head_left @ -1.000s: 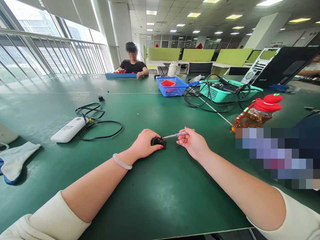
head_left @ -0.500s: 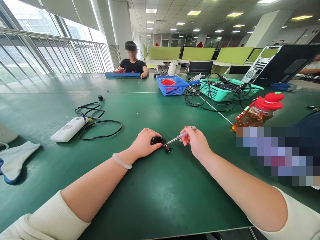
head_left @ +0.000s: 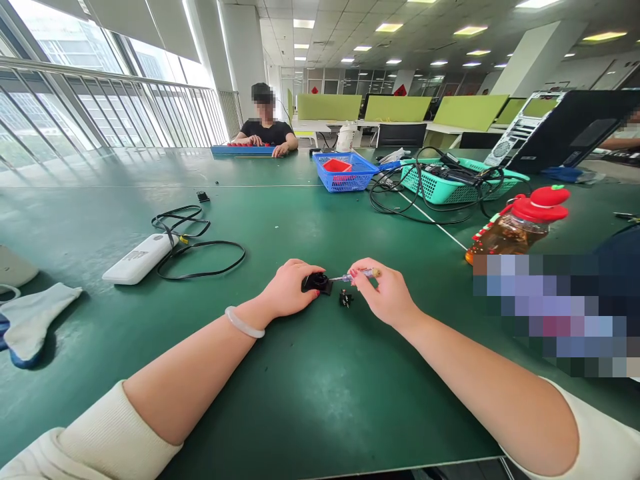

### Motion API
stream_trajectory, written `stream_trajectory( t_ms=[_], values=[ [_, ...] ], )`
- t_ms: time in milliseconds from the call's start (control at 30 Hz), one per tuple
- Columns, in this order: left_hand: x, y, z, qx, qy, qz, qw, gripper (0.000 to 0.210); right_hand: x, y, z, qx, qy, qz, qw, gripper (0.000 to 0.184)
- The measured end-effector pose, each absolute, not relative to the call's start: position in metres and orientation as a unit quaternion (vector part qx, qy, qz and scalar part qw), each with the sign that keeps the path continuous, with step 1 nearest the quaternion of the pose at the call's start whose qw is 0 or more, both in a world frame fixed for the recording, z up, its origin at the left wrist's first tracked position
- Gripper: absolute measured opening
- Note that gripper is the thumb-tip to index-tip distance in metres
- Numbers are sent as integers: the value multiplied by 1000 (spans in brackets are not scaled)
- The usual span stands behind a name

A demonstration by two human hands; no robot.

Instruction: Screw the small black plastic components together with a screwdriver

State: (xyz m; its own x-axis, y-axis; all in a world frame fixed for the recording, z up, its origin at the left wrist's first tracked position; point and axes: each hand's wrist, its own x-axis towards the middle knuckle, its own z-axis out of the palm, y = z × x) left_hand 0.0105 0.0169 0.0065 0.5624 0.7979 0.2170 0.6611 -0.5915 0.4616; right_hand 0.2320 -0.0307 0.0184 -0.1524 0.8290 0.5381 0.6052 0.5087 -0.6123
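My left hand [head_left: 291, 288] is closed around a small black electrical part [head_left: 317, 283], pressing it on the green table; its exact kind is hard to make out. In my right hand [head_left: 379, 291] is a screwdriver [head_left: 369, 273] with a clear handle, pointing left. Its metal shaft reaches the right end of the black part. Just below the shaft, a small black plug piece [head_left: 345, 299] with metal prongs lies loose on the table, apart from both hands.
A white power bank [head_left: 141, 259] with a looped black cable [head_left: 213, 272] lies on the left. Behind are a blue basket [head_left: 346, 180] and a teal basket [head_left: 435, 190] with cables. A red-lidded bottle [head_left: 520, 230] stands right. Across the table a person [head_left: 265, 127] sits.
The plug piece has come away from the black part and now lies to its right. The screwdriver has swung flatter, its tip higher on the part. My left hand has hardly moved.
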Motion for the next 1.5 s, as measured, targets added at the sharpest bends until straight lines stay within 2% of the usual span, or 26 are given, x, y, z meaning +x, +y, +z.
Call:
stream_trajectory(
  t_ms=[133,267,400,633,833,1133,1300,1500],
  values=[
    [11,17,7,868,424,198,168,47,234,-30,21,-481,-775,68,404,22],
    [12,18,7,865,429,200,166,45,234,-33,22,-460,-771,20,441,19],
    [12,20,7,863,434,195,169,46,234,-37,22,-439,-756,49,484,22],
    [12,20,8,858,441,198,170,47,232,-37,21,-394,-811,49,430,15],
    [12,20,8,862,440,189,165,51,231,-40,25,-325,-816,33,477,13],
    [12,20,8,864,433,193,169,49,228,-41,27,-326,-838,40,436,11],
    [13,19,10,865,432,194,168,46,226,-40,23,-346,-854,65,384,9],
    [14,17,11,862,439,194,161,47,229,-42,24,-356,-804,44,474,12]
  ],
)
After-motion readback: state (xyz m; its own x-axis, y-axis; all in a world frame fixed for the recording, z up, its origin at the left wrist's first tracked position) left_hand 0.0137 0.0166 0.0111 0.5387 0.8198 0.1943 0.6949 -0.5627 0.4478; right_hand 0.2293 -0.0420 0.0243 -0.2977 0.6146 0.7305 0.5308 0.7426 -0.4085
